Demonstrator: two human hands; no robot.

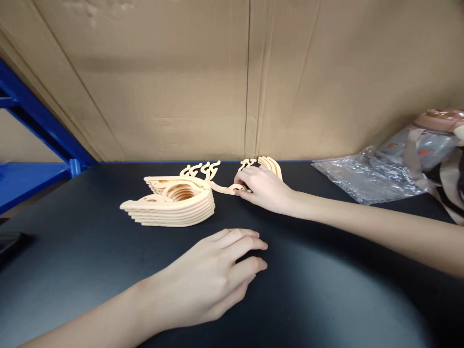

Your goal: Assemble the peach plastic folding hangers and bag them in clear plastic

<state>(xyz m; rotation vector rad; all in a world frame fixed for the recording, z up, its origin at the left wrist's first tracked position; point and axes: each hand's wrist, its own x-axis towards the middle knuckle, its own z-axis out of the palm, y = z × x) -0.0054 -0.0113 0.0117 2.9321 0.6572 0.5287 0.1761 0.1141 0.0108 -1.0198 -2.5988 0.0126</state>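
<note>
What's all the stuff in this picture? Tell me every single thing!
Stacked curved plastic hangers: several, cream, left of centre
Curved plastic hanger arm: at least one, cream, right of that stack
More plastic hangers: several, cream, back edge, partly hidden
Crinkly plastic bag: one, clear, right
See-through bottle: one, pinkish-brown top, far right
Flat tabletop: one, black, underneath
Cardboard wall: one, brown, behind
Metal frame: one, blue, left
Unclear object: one, dark, left edge
Left hand: one, bare, front
Right hand: one, bare, at the hanger arm
</note>
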